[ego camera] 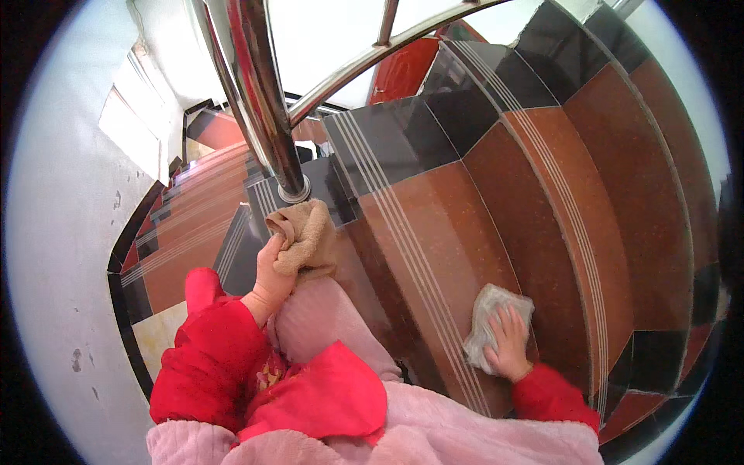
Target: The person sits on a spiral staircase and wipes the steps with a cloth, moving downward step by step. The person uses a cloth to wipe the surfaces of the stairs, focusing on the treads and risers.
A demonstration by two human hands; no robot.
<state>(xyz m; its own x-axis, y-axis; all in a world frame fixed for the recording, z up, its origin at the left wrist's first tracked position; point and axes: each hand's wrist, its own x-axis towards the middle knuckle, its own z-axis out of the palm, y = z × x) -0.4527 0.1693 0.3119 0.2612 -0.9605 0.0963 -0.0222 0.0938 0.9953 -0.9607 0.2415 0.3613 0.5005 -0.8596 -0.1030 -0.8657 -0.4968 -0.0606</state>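
Observation:
My left hand (pixel 274 278) grips a bunched tan towel (pixel 306 238) above my knee, just below the foot of a metal railing post (pixel 273 116). Over on the right, my right hand (pixel 510 343) lies with its fingers spread on a pale, crumpled cloth (pixel 494 302). That cloth rests flat on a reddish-brown stair tread (pixel 433 215), close to the riser behind it. White stripes run along the front edge of this tread, and its far end is dark grey tile.
More brown steps (pixel 587 192) rise to the right. A metal handrail (pixel 360 61) slopes upward from the post. Striped lower stairs (pixel 192 226) descend on the left beside a white wall (pixel 75 244) with dark skirting. A red door (pixel 404 67) shows beyond the railing.

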